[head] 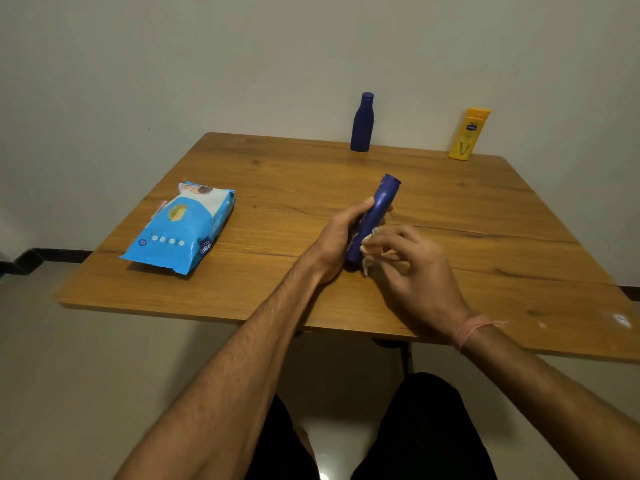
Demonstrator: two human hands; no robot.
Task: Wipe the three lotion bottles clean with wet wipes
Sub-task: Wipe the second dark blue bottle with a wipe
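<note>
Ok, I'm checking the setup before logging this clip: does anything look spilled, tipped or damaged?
Nothing spilled. Only small white marks on the table at its near right corner look odd. The bottle in the left hand is tilted deliberately.

Dim warm light, wide-angle edge distortion

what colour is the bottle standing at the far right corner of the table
Yellow, with a small blue logo: the right-hand bottle shows clearly in the head view.
</note>
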